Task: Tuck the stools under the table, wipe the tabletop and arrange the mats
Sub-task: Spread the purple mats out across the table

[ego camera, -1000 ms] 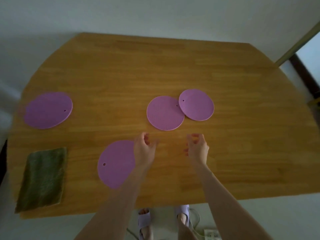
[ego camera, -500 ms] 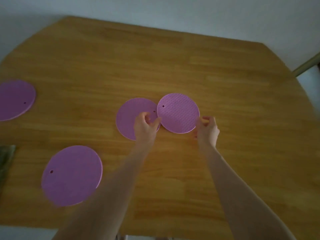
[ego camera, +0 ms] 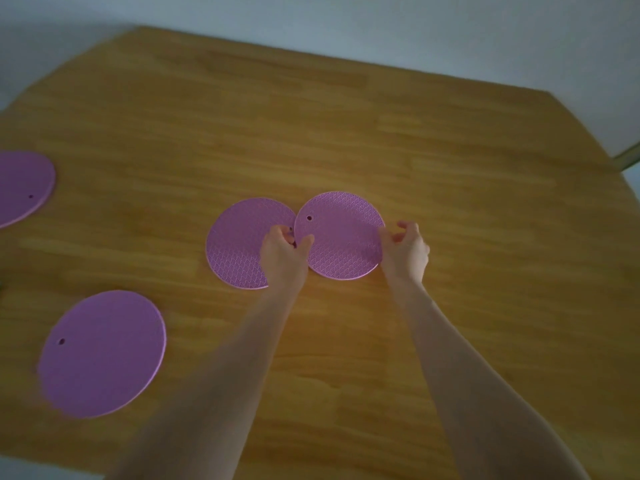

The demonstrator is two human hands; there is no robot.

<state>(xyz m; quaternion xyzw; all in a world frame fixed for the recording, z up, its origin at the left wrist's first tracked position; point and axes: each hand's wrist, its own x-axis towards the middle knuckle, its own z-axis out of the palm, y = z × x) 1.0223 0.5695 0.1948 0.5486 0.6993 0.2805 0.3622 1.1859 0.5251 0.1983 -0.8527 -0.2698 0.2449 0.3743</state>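
Observation:
Several round purple mats lie on the wooden table (ego camera: 450,150). Two sit at the middle: the middle-left mat (ego camera: 239,247) and the middle-right mat (ego camera: 341,237), whose left edge overlaps it. My left hand (ego camera: 285,252) pinches the middle-right mat at that overlapping edge. My right hand (ego camera: 403,249) pinches the same mat's right edge between thumb and curled fingers. Another mat (ego camera: 104,351) lies at the near left. A further one (ego camera: 20,187) is cut off by the left border. No stools are in view.
A pale wall stands behind the table's far edge. A metal frame piece (ego camera: 628,157) shows past the table's right corner. Bare wood stretches to the right of my hands and along the far side.
Both hands moved forward from the near part of the table and took hold of the middle-right mat's edges. The view shifted right, and the green cloth dropped out of sight.

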